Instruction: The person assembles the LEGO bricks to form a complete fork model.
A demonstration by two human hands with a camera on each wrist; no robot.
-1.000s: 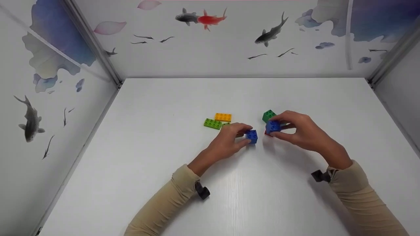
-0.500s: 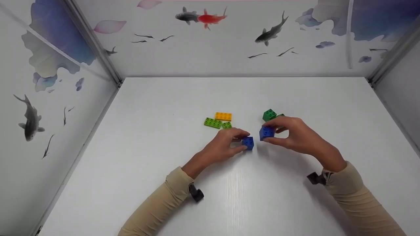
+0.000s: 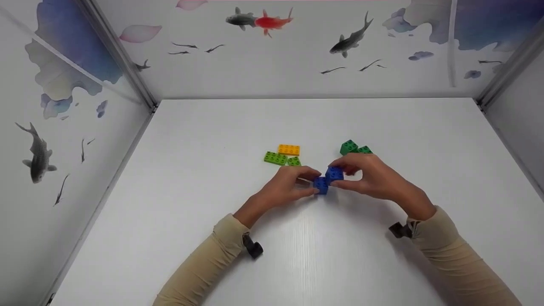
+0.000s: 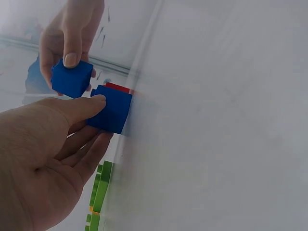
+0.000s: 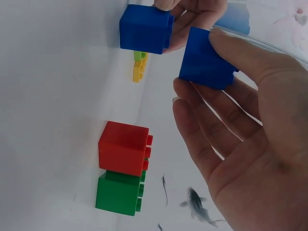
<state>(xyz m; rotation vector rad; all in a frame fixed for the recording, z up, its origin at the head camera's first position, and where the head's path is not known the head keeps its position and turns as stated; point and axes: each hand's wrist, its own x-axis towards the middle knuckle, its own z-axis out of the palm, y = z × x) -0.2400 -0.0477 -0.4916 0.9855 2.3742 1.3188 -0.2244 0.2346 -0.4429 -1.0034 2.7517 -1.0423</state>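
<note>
My left hand (image 3: 282, 187) pinches a blue building brick (image 3: 321, 186) between thumb and fingers, studs up, low over the table. A second blue brick (image 3: 335, 174) is gripped by my right hand (image 3: 365, 175), just above and to the right of the first; the two overlap in the head view. From the right wrist, a gap shows between the left hand's blue brick (image 5: 144, 30) and the right hand's blue brick (image 5: 204, 60), which is tilted. A red brick (image 5: 123, 148) stands beside a green brick (image 5: 118, 193) there; the right hand hides the red one in the head view.
Behind the left hand lie a flat yellow brick (image 3: 289, 149), a flat light green brick (image 3: 275, 158) and a smaller light green one (image 3: 294, 161). Two dark green bricks, a nearer-left one (image 3: 349, 147) and one partly hidden (image 3: 364, 150), sit behind the right hand. Walls enclose the white table (image 3: 212, 127).
My right hand has carried its blue brick leftward until it overlaps the other one in the head view. The left hand shifted slightly left and toward me, then stayed nearly still.
</note>
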